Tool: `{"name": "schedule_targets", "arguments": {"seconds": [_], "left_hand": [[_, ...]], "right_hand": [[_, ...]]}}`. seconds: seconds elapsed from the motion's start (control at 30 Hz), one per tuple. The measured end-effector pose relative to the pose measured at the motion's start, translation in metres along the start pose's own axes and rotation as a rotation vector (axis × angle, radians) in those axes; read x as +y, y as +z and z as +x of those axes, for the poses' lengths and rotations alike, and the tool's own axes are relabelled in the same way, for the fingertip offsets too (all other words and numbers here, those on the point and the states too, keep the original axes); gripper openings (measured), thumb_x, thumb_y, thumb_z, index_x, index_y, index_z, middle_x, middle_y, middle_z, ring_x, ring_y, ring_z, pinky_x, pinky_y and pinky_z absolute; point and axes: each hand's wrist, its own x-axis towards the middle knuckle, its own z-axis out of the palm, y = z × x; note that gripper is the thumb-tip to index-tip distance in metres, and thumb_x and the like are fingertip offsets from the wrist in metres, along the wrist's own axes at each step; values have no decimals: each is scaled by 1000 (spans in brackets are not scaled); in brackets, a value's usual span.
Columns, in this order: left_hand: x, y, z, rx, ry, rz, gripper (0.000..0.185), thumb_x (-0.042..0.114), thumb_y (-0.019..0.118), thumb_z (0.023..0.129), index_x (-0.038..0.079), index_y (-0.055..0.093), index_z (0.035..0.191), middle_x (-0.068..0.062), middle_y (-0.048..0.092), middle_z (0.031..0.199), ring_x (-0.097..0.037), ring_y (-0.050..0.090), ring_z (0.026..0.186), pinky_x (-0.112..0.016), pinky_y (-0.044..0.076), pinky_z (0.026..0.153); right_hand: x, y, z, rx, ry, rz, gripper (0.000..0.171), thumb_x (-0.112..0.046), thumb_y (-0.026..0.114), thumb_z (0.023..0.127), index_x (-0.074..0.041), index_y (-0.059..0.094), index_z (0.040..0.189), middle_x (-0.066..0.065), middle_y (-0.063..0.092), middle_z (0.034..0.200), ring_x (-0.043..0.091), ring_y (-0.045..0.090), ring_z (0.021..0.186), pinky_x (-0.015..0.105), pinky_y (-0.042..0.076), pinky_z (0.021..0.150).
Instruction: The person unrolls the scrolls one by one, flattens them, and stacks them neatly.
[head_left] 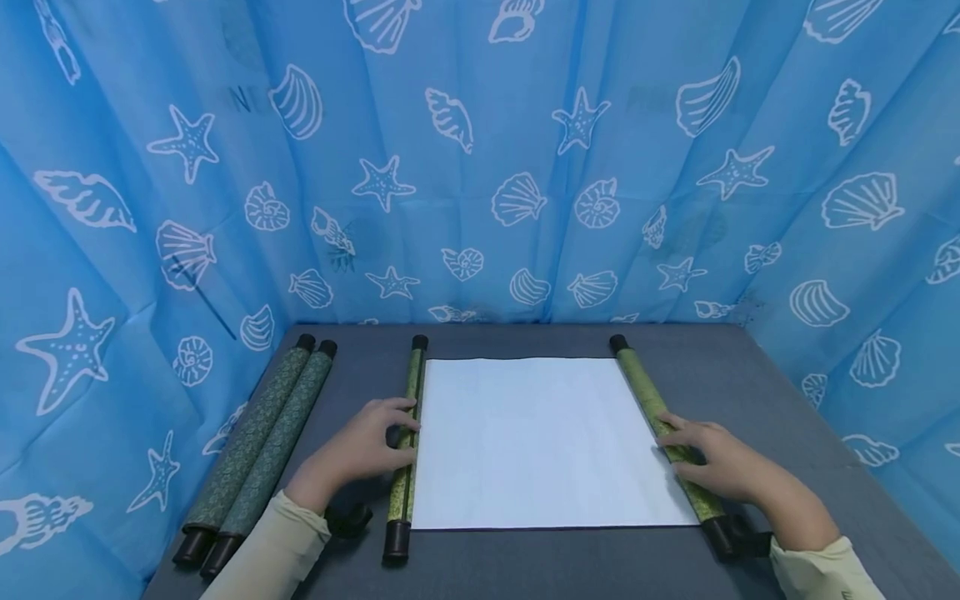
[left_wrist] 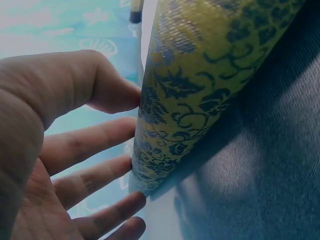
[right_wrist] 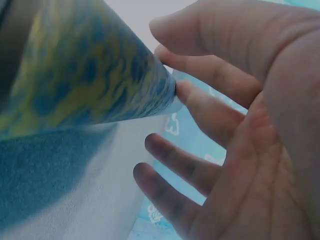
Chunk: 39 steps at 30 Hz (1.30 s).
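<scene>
A hanging scroll lies partly unrolled, its white sheet (head_left: 540,442) flat between two rolled ends. The left roll (head_left: 403,487), yellow-green with a dark floral pattern and black end caps, stands nearly straight up the table. My left hand (head_left: 363,446) touches it from the left with thumb and fingertips; in the left wrist view the fingers are spread and fairly straight against the patterned roll (left_wrist: 185,85). The slanting right roll (head_left: 641,379) meets the fingertips of my right hand (head_left: 723,462). In the right wrist view, extended fingers touch that roll (right_wrist: 95,75), with two lower fingers off it.
Two dark green patterned rolls (head_left: 251,450) with black caps lie side by side at the table's left edge. Grey cloth covers the table (head_left: 540,567). Behind and beside it hangs a blue curtain (head_left: 480,167) printed with shells and starfish.
</scene>
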Motion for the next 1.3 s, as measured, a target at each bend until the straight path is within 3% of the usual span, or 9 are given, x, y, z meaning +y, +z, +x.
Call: {"name": "schedule_targets", "arguments": {"seconds": [0.27,0.6,0.83,0.93,1.0,1.07,1.13,1.2,1.3], "left_hand": [[-5,-4,-2,21,-17,29,34,29,82,95,13,77,125,-19,51,158,-49,42,150,-64,42,117],[-12,-10,-6,24,-47,1,38,32,82,95,14,76,128,-22,51,156,-50,43,148,-64,44,115],[-15,-12,-7,18,-63,-2,40,25,80,96,12,74,133,-23,46,161,-52,39,151,-67,42,115],[-15,-13,-7,15,-50,-8,40,23,79,96,10,74,134,-24,45,162,-53,37,151,-69,41,115],[-15,-13,-7,12,-44,-11,41,22,78,96,10,73,135,-24,44,163,-53,35,152,-70,41,115],[-15,-13,-7,8,-41,-18,42,20,77,96,8,72,136,-23,42,165,-53,33,154,-71,40,116],[-16,-13,-6,1,-36,-22,43,19,76,96,7,72,137,-23,40,167,-54,32,155,-71,39,116],[-17,-13,-6,-5,-37,-29,44,18,75,96,6,71,138,-22,39,168,-54,31,155,-71,37,117],[-18,-12,-6,-14,-32,-30,44,18,75,96,5,70,138,-23,38,168,-54,30,155,-71,37,117]], "right_hand": [[10,-6,-7,1,29,-35,48,-17,80,94,0,69,138,44,33,159,70,37,139,76,45,101],[17,-8,-9,16,44,-25,49,-15,79,94,-1,67,139,45,34,159,70,37,139,75,46,101],[21,-8,-9,27,62,-15,50,-9,74,95,3,64,142,47,34,157,70,38,139,75,46,101],[22,-8,-11,31,61,-11,51,-8,72,94,4,62,143,47,34,157,70,37,138,70,52,95],[23,-8,-12,35,56,-13,52,-7,70,94,5,62,143,46,34,158,70,37,139,60,55,88],[23,-9,-13,38,49,-16,52,-5,69,93,6,62,143,45,34,159,69,39,139,49,51,79],[23,-10,-14,39,43,-18,52,-4,67,93,7,61,144,43,33,160,61,54,131,43,45,75],[23,-10,-14,35,42,-5,53,-3,66,94,8,59,145,42,33,162,45,66,106,38,44,71],[23,-11,-15,30,36,-6,53,-2,65,94,8,59,145,42,34,161,26,61,93,34,43,69]]}}
